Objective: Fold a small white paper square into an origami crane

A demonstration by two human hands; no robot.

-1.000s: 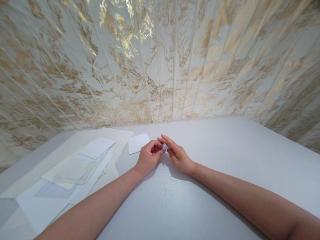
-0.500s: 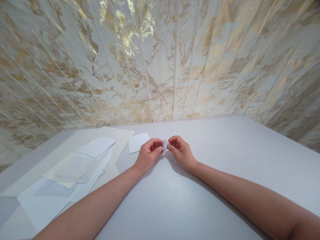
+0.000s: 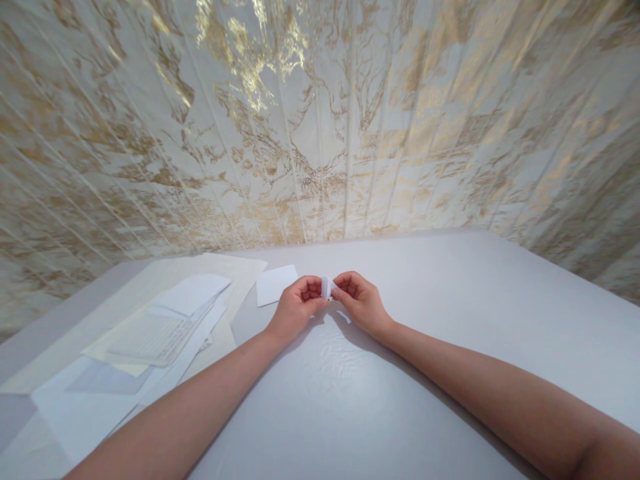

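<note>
A small folded paper (image 3: pixel 326 287) is held between the two hands, near the centre of the view and above the table (image 3: pixel 450 307). Its left edge is pinched by the thumb and forefinger of the left hand (image 3: pixel 300 301), which is set at 9 o'clock from it. Its right edge is pinched by the thumb and forefinger of the right hand (image 3: pixel 364 304), set at 3 o'clock. The remaining fingers of both hands are curled inward; their tips are partly hidden. The left forearm is stretched toward 8 o'clock and the right toward 4 o'clock. Shadows are cast on the table beneath the hands.

A white card (image 3: pixel 276 284) is laid flat at 10 to 11 o'clock from the left hand, just beside it. Farther out, between 8 and 9 o'clock from the folded paper, a large cream sheet (image 3: pixel 243 266) is spread, overlaid by white sheets (image 3: pixel 193 295) and a lined page (image 3: pixel 150 342). At 12 o'clock, beyond the table, a gold-patterned backdrop (image 3: pixel 320 147) is seen.
</note>
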